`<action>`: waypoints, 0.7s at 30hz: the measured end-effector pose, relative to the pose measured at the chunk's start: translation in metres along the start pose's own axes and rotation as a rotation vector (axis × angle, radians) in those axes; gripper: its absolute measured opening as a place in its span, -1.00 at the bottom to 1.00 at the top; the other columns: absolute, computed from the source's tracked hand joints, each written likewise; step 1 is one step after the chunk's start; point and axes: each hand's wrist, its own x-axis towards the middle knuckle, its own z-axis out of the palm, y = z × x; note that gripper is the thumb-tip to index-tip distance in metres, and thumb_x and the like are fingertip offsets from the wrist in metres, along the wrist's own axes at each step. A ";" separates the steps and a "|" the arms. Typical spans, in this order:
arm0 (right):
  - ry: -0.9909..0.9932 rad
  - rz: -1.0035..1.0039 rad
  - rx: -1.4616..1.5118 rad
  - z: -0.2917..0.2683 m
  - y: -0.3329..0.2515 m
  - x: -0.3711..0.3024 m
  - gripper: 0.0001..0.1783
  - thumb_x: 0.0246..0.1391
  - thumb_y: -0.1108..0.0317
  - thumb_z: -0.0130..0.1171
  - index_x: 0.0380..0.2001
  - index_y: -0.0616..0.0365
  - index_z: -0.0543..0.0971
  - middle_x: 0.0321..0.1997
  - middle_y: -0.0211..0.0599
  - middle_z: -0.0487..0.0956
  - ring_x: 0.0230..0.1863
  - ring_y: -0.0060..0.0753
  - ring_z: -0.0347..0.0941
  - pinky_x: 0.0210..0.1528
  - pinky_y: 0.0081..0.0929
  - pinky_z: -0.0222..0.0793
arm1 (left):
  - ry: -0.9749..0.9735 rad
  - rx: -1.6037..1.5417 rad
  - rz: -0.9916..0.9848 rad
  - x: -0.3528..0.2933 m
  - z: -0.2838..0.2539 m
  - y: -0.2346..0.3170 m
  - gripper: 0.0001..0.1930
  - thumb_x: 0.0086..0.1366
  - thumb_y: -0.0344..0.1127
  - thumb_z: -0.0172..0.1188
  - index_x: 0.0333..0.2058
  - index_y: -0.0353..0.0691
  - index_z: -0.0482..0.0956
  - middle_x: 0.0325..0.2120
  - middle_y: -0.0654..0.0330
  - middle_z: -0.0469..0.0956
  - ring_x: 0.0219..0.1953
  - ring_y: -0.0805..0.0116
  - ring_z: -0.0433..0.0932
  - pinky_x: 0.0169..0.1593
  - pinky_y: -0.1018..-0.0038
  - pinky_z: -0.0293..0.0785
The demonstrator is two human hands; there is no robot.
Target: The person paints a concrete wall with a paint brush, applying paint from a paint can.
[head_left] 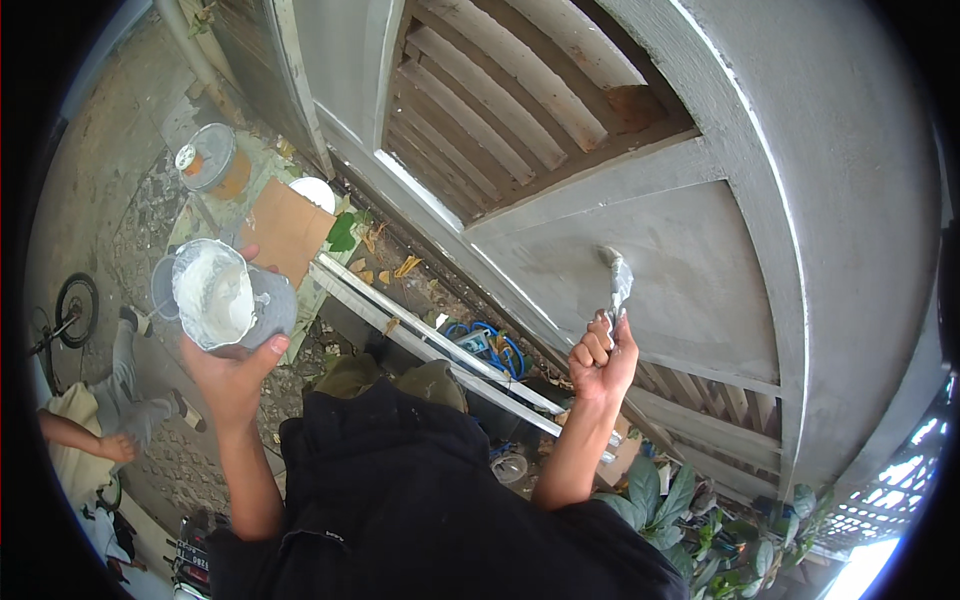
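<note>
My left hand [240,375] is wrapped around a grey paint pot [270,310], tilted so that the white paint inside and on its rim shows. A thin wire handle hangs off its left side. On the other side, my right hand [605,362] grips a paintbrush [620,280] by its handle. The brush is smeared with white, and its bristle end is at the flat recessed panel [690,260] of a grey gate or shutter; whether it touches cannot be told. Louvred slats [490,90] lie above that panel.
White rails [430,340] run across the ground below me. A lidded bucket [215,160], cardboard [290,230] and a white round lid [313,192] lie at the far left. Blue hose [510,350] is coiled near the gate. Leafy plants [660,500] stand lower right. Another person [110,420] is at left, near a bicycle [75,310].
</note>
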 end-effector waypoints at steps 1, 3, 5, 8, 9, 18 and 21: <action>0.001 -0.011 0.000 0.009 0.003 -0.016 -0.59 0.50 0.02 -0.12 -0.37 0.08 0.37 -0.69 -0.63 0.09 -0.78 -0.69 -0.16 -0.71 -0.53 -0.25 | -0.025 -0.014 0.002 0.003 0.005 -0.001 -0.06 -0.04 -0.36 0.58 0.30 -0.42 0.27 0.20 -0.13 0.48 0.12 0.09 0.59 0.17 0.19 0.56; -0.185 -0.262 -0.258 0.019 0.021 -0.036 -0.58 0.49 -0.06 -0.09 -0.35 0.03 0.36 -0.70 -0.60 0.11 -0.77 -0.67 -0.14 -0.70 -0.53 -0.23 | -0.056 -0.027 0.008 0.006 0.012 -0.003 -0.06 -0.04 -0.36 0.58 0.29 -0.42 0.27 0.20 -0.13 0.48 0.12 0.09 0.59 0.17 0.19 0.56; -0.168 -0.429 -0.316 0.012 0.038 -0.025 -0.57 0.48 -0.09 -0.09 -0.34 0.02 0.35 -0.70 -0.57 0.11 -0.77 -0.64 -0.12 -0.70 -0.52 -0.20 | -0.062 -0.023 0.006 0.008 0.015 -0.002 -0.07 -0.04 -0.35 0.59 0.29 -0.41 0.28 0.20 -0.13 0.48 0.12 0.09 0.59 0.17 0.19 0.57; -0.140 -0.679 -0.451 -0.028 0.068 0.029 -0.51 0.45 -0.16 -0.06 -0.37 0.02 0.33 -0.73 -0.49 0.11 -0.76 -0.55 -0.12 -0.66 -0.46 -0.19 | -0.037 -0.008 -0.009 0.007 0.013 0.001 -0.06 -0.05 -0.33 0.61 0.28 -0.40 0.28 0.20 -0.13 0.48 0.11 0.10 0.59 0.17 0.20 0.57; -0.204 -0.631 -0.426 -0.066 0.075 0.061 -0.55 0.43 -0.11 0.02 -0.34 0.02 0.32 -0.66 -0.44 0.22 -0.76 -0.54 -0.04 -0.67 -0.46 -0.13 | -0.033 0.000 -0.002 0.007 0.011 0.003 -0.06 -0.05 -0.33 0.61 0.28 -0.40 0.28 0.20 -0.13 0.48 0.11 0.10 0.59 0.17 0.20 0.57; 0.164 -0.235 -0.407 -0.214 0.151 0.202 -0.47 0.47 -0.15 -0.12 -0.49 -0.01 0.31 -0.70 -0.43 0.19 -0.77 -0.48 -0.06 -0.65 -0.40 -0.18 | 0.099 0.198 0.015 -0.007 -0.019 0.021 -0.02 -0.10 -0.23 0.67 0.27 -0.40 0.31 0.19 -0.13 0.49 0.11 0.08 0.60 0.17 0.18 0.57; 0.260 -0.057 -0.325 -0.237 0.168 0.235 -0.39 0.48 -0.21 -0.25 -0.55 0.00 0.30 -0.72 -0.42 0.15 -0.77 -0.47 -0.11 -0.66 -0.41 -0.22 | 0.143 0.227 -0.009 -0.009 -0.022 0.025 -0.04 -0.09 -0.24 0.65 0.26 -0.40 0.32 0.17 -0.12 0.50 0.09 0.10 0.61 0.16 0.18 0.58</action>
